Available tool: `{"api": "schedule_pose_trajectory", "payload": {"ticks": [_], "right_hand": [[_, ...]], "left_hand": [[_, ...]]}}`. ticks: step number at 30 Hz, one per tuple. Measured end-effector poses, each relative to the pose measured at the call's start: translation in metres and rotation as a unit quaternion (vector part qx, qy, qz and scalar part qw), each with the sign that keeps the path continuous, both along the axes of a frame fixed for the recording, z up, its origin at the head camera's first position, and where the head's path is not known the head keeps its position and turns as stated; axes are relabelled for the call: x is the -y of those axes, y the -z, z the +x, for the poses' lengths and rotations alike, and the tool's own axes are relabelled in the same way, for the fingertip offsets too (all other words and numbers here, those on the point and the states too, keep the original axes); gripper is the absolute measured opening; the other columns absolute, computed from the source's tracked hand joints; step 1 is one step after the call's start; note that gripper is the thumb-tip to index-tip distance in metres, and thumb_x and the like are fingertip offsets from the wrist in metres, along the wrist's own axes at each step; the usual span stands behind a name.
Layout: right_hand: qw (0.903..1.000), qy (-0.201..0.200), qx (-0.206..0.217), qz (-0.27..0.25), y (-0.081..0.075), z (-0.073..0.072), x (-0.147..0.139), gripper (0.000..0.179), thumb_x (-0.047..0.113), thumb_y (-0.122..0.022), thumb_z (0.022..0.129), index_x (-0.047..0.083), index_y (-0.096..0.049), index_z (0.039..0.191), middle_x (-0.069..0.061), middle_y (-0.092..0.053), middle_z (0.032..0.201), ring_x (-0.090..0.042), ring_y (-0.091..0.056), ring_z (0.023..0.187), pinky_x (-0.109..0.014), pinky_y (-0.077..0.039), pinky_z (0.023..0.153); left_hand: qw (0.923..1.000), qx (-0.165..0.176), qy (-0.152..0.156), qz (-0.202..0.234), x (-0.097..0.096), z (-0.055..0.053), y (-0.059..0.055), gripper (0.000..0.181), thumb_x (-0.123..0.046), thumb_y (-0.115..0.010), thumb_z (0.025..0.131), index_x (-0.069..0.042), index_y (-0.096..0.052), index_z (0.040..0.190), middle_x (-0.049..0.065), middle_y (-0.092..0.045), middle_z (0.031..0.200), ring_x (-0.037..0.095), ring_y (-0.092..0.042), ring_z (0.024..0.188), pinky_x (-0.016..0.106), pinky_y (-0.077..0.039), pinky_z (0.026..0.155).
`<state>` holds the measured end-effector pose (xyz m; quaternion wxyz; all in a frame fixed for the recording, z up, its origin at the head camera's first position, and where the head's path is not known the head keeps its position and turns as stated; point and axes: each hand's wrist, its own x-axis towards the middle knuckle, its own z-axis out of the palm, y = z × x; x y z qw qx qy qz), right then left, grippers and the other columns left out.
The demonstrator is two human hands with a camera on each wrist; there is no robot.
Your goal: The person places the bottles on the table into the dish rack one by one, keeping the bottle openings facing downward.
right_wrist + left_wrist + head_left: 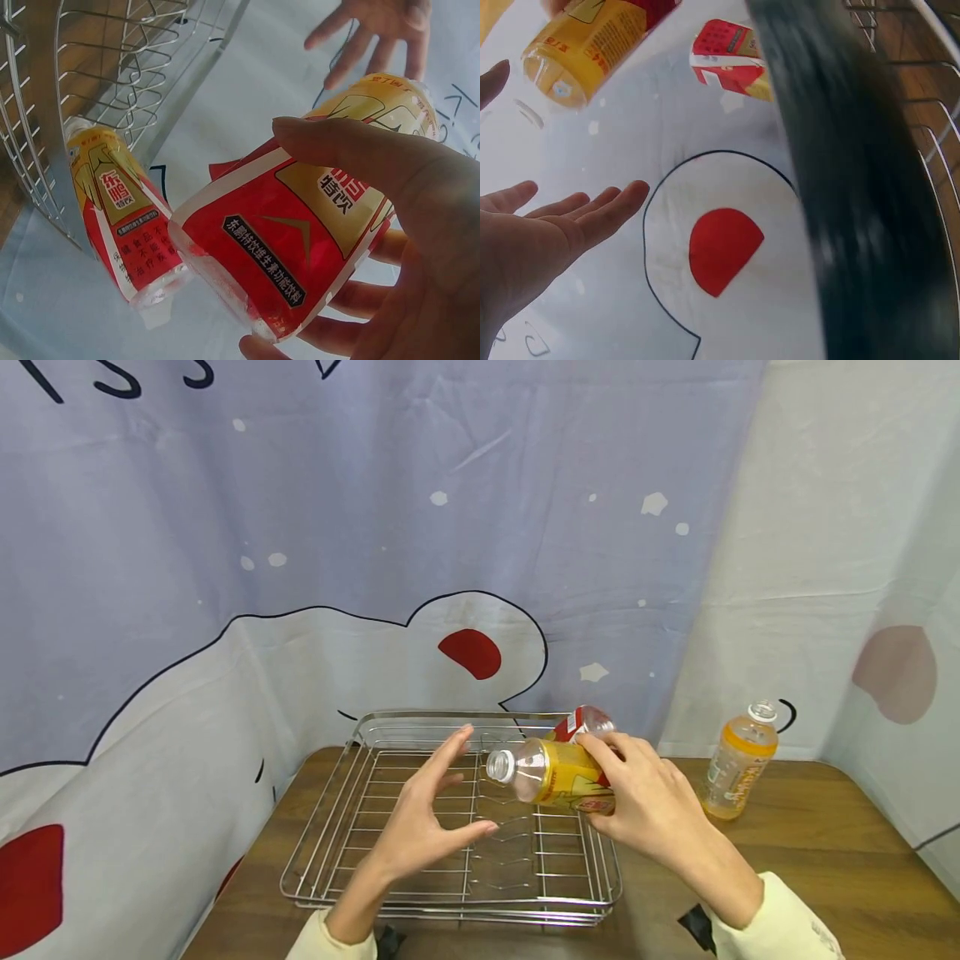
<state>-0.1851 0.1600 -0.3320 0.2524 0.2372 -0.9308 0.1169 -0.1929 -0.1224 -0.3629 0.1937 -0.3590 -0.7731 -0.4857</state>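
Note:
My right hand (652,797) grips a plastic bottle (566,772) with a yellow and red label, tilted on its side above the wire rack (442,912). Its capless neck points left. In the right wrist view the thumb lies across the label, with fingers curled round underneath. My left hand (416,831) is raised over the rack just left of that neck, thumb and fingers spread apart, holding nothing. Behind the gripped bottle, a second bottle (124,217) with the same kind of label leans at the rack's far right side, partly hidden in the head view.
An orange-labelled bottle (742,764) without a cap stands on the wooden table (847,843), right of the rack. A printed curtain (465,527) hangs directly behind the table. Part of the left wrist view is covered by a dark blurred strip (832,180).

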Motion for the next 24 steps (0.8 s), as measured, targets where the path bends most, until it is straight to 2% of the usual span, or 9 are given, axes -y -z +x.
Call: {"api": "schedule_pose_trajectory", "payload": {"ticks": [5, 11, 18, 24], "right_hand": [[0.9999, -0.002, -0.006, 0.015, 0.003, 0.001, 0.005, 0.084, 0.022, -0.091, 0.056, 0.015, -0.056, 0.132, -0.011, -0.06, 0.117, -0.035, -0.058, 0.108, -0.053, -0.053, 0.069], [0.9995, 0.0, -0.012, 0.028, 0.008, 0.002, 0.011, 0.085, 0.022, -0.092, 0.055, 0.015, -0.057, 0.132, -0.008, -0.06, 0.114, -0.034, -0.058, 0.107, -0.05, -0.053, 0.067], [0.9989, -0.004, -0.022, 0.042, 0.013, 0.001, 0.016, 0.085, 0.02, -0.09, 0.054, 0.014, -0.058, 0.132, -0.007, -0.06, 0.113, -0.033, -0.058, 0.107, -0.049, -0.053, 0.066], [0.9984, -0.005, -0.021, 0.053, 0.016, 0.001, 0.019, 0.087, 0.021, -0.091, 0.053, 0.013, -0.058, 0.133, -0.008, -0.06, 0.113, -0.032, -0.058, 0.108, -0.048, -0.053, 0.066]], "left_hand": [[0.9996, -0.007, 0.022, 0.018, -0.007, -0.002, 0.002, 0.098, -0.006, -0.09, 0.068, -0.006, -0.038, 0.151, 0.01, -0.038, 0.155, 0.031, -0.047, 0.131, 0.042, -0.053, 0.094], [0.9992, -0.008, 0.03, 0.024, -0.017, -0.002, 0.006, 0.093, -0.005, -0.089, 0.067, -0.006, -0.043, 0.148, 0.011, -0.04, 0.153, 0.034, -0.051, 0.127, 0.044, -0.054, 0.091], [0.9991, -0.04, 0.016, 0.007, -0.028, -0.001, 0.01, 0.087, -0.008, -0.093, 0.064, -0.005, -0.052, 0.141, 0.011, -0.047, 0.148, 0.03, -0.048, 0.133, 0.045, -0.037, 0.111], [0.9982, -0.054, 0.014, 0.02, -0.032, -0.002, 0.013, 0.076, -0.004, -0.091, 0.065, -0.003, -0.059, 0.133, 0.012, -0.054, 0.141, 0.03, -0.05, 0.131, 0.045, -0.04, 0.109]]}}
